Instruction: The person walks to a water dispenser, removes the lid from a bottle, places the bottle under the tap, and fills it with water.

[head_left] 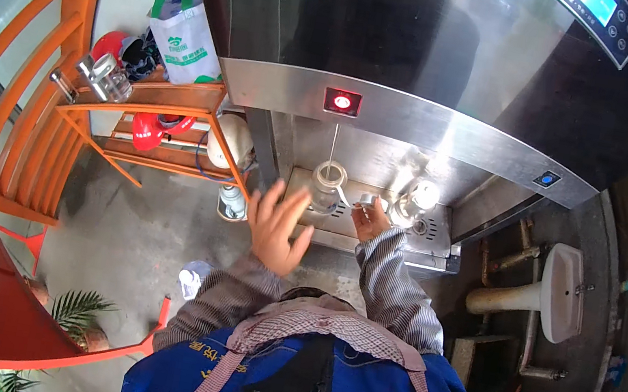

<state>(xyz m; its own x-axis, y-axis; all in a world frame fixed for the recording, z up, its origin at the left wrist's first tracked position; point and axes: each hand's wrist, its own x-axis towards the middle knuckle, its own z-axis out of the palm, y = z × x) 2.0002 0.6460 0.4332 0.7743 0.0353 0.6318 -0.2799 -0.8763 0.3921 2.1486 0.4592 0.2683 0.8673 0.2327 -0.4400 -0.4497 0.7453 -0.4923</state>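
A thin stream of water runs down into a clear, open-topped glass bottle (325, 191) on the drip tray of a steel water dispenser (265, 88). My left hand (276, 227) is in the air just left of and nearer than the bottle, fingers spread, holding nothing. Right of the bottle, my right hand (370, 220) has its fingers closed on a small pale lid (375, 202), partly hidden by them. A second clear bottle with a light cap (423, 193) stands on the tray beyond that hand. Above the stream, a button (342, 103) glows red.
An orange rack (155, 107) at the left carries a white and green bag (184, 44), glass cups (109, 77), and red (148, 132) and white (230, 142) helmets. On the right are a white washbasin (563, 293) and pipes. A blue-marked button (547, 179) sits on the dispenser's right side.
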